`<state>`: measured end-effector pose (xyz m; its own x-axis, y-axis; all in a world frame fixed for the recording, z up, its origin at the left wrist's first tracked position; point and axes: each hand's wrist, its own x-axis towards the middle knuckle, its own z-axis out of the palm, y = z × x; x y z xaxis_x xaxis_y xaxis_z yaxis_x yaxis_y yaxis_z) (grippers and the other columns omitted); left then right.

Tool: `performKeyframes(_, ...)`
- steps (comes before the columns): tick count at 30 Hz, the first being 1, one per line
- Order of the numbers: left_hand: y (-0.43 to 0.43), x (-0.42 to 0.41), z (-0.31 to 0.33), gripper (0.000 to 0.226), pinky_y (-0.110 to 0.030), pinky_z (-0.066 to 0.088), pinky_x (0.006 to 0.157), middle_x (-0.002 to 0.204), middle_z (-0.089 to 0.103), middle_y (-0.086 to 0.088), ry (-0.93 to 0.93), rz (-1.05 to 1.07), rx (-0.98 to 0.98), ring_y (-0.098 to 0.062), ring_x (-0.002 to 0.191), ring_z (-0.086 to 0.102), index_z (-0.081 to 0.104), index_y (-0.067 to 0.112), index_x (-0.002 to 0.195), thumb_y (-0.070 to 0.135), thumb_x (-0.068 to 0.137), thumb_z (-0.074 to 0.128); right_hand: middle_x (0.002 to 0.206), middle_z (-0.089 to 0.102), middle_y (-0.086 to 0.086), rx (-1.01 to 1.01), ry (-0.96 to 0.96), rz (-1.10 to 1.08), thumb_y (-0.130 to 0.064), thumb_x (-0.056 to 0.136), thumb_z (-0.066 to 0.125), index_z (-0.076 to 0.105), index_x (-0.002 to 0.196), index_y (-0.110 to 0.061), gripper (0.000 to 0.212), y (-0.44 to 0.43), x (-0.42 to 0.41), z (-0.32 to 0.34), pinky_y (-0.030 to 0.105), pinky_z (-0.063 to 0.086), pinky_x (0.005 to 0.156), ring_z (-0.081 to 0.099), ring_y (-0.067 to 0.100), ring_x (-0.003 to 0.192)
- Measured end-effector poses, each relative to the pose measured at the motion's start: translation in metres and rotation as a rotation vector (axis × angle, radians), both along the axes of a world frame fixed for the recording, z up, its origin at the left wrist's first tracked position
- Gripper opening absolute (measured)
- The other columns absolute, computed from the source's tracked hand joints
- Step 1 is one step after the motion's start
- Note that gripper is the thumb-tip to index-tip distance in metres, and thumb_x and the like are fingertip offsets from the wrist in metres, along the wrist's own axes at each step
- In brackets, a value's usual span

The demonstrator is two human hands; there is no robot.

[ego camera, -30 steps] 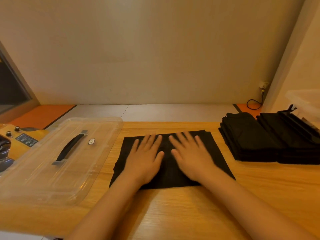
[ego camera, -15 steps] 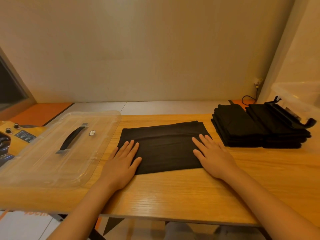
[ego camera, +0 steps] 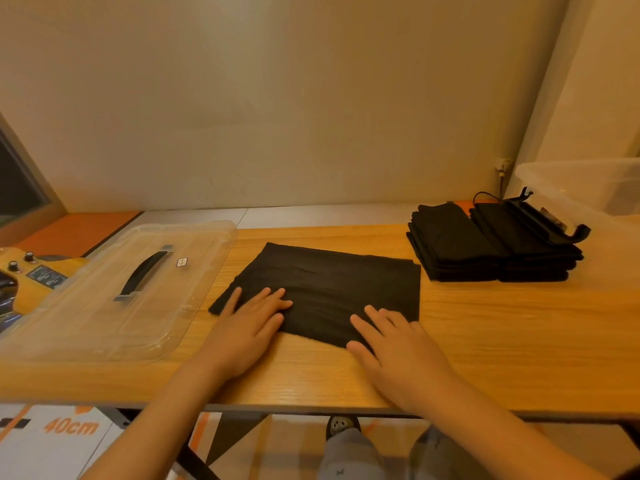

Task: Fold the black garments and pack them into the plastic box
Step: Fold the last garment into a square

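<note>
Pressed folded black cloth garment (ego camera: 332,285), frame centre, onto wooden counter (ego camera: 485,323). Used left hand (ego camera: 247,327) and right hand (ego camera: 398,355), fingers straight, spread.

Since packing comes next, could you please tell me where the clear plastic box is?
In the head view, the clear plastic box sits at the far right, just behind the two stacks of folded black garments.

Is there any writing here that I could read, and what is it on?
"40cm": orange print on the white floor sheet, lower left.
Small sticker on the clear lid: too small to read.
Dark label on the yellow device: blurred, unreadable.
</note>
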<state>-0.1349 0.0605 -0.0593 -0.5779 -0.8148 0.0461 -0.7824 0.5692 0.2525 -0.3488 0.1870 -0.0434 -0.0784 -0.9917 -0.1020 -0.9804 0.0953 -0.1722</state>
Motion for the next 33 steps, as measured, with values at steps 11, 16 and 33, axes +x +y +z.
performKeyframes(11, 0.044, -0.054, -0.017, 0.069, -0.036, -0.006, 0.120, 0.161, -0.008, 0.004, -0.081, 0.104, 0.020, -0.013, 0.147, -0.013, 0.000, 0.023, 0.154, 0.058, 0.098, 0.021, 0.161, -0.002, -0.012, -0.037, 0.014, 0.117, -0.048, 0.102, 0.017, 0.003, 0.151, -0.038, 0.052, -0.029, -0.024, -0.015, 0.032, -0.003, 0.117, -0.010, 0.008, 0.146)
performKeyframes(16, 0.012, -0.020, 0.001, 0.058, -0.034, -0.006, 0.121, 0.159, 0.008, 0.015, 0.078, -0.141, 0.208, 0.004, 0.143, -0.004, 0.018, 0.039, 0.148, 0.032, 0.097, 0.042, 0.161, -0.001, -0.008, -0.042, -0.004, 0.017, -0.056, 0.099, 0.015, 0.003, 0.152, -0.036, 0.058, 0.007, 0.007, -0.017, 0.036, 0.005, 0.117, -0.005, 0.015, 0.147)
performKeyframes(33, 0.020, -0.035, 0.004, 0.055, -0.027, 0.000, 0.119, 0.159, 0.012, 0.015, 0.072, -0.103, 0.083, 0.000, 0.145, 0.003, 0.017, 0.036, 0.151, 0.046, 0.100, 0.035, 0.157, 0.022, -0.010, -0.175, -0.241, -0.040, -0.037, 0.101, 0.037, 0.027, 0.148, -0.030, 0.049, -0.013, -0.079, -0.012, 0.024, 0.014, 0.114, 0.016, 0.005, 0.144)
